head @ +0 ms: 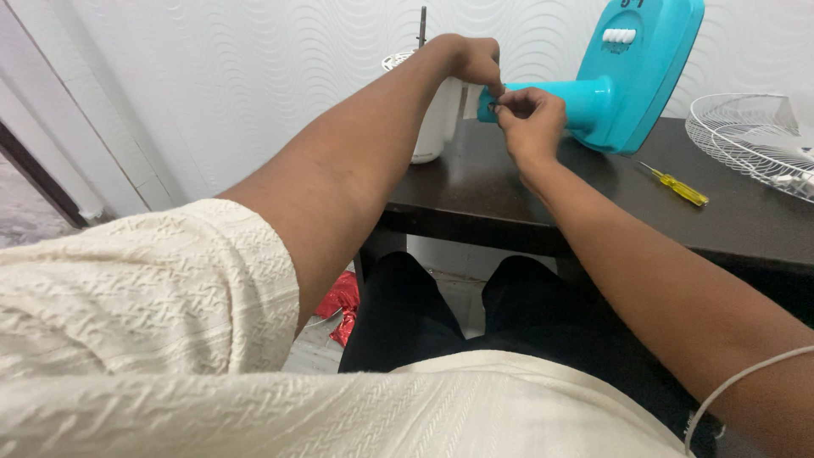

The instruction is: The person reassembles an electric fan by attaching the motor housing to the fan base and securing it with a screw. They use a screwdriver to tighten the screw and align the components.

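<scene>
Left of the work, red foil point(342, 305) lies on the floor under the counter point(475, 199). A white motor housing point(437, 123) stands on the counter's left end, with a metal shaft point(422, 25) rising above it.

Left hand point(471, 59): reaches over the housing, its grip narrow, fingertips pinched at the end of the fan neck point(577, 97). Whether a small part sits between the fingertips cannot be told.

Right hand point(530, 119): grip closed tight at the same point, touching the left fingertips. A small dark item shows there, too small to identify.

The fan neck lies level on the counter, joined to the turquoise base point(644, 59), which is tipped up against the wall.

Step in hand, by judgement: fitting or freeing a small fastener at the neck end, both hands engaged.

A yellow screwdriver point(676, 185) lies on the counter just right of the base, untouched. A white wire guard point(750, 140) rests at the far right.

Next move, by judgement: calls for steady fingertip control at the neck end; if the fastener needs driving, the right hand must release and reach for the screwdriver
</scene>
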